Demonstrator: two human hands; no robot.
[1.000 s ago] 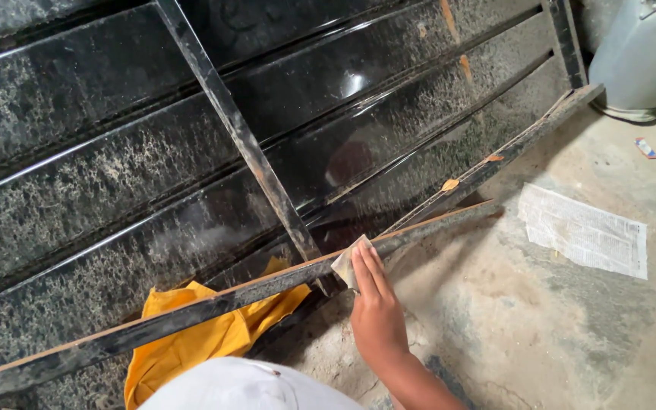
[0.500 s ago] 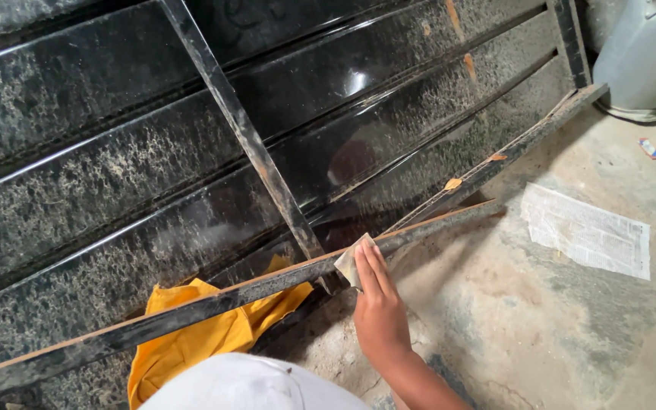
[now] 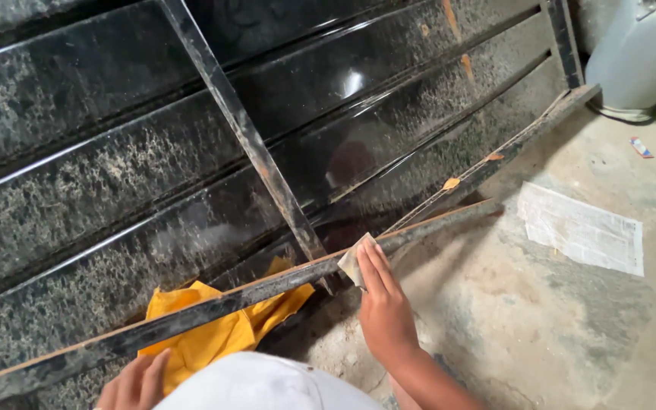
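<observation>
The right hand (image 3: pixel 385 315) presses a small sandpaper piece (image 3: pixel 352 260) flat against a long dark metal bar (image 3: pixel 214 307), fingers extended; the left hand (image 3: pixel 134 383) rests open near yellow cloth (image 3: pixel 206 338).

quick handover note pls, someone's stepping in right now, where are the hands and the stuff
Right hand: fingers flat, pressing a small piece of sandpaper against the long dark metal bar.
Left hand: at the bottom edge by the yellow cloth, holding nothing that shows.
The bar lies across the foot of the black ribbed metal gate, cloth beneath it. A sheet of paper lies on the concrete floor.
Done: cannot tell how much is sanded. Left: the bar looks speckled and rusty along its length.
</observation>
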